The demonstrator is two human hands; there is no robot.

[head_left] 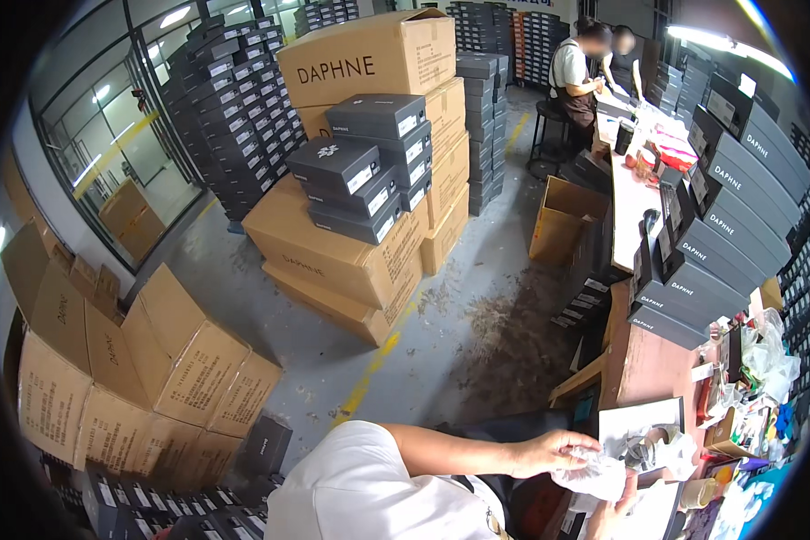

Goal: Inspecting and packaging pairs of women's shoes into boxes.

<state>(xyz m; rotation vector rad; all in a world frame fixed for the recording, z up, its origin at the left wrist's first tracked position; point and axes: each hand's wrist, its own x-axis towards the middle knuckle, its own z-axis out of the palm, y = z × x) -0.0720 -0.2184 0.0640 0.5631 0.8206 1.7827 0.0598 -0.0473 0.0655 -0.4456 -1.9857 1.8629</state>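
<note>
Head view: the left hand [556, 453] grips a white, crinkled plastic-wrapped bundle [592, 477], fingers bent over its upper left side, while the right hand [612, 517] holds the bundle's lower right edge with the thumb upright against it; what the wrapping contains is hidden. The bundle sits between both hands, just beside an open white-lined box [619, 424] with another clear-wrapped item [666, 453] in it. Farther up the reddish tabletop [654, 364], dark grey shoeboxes [706, 256] stand in leaning stacks; brown cartons [328, 247] rise from the floor [441, 346] to the left
</note>
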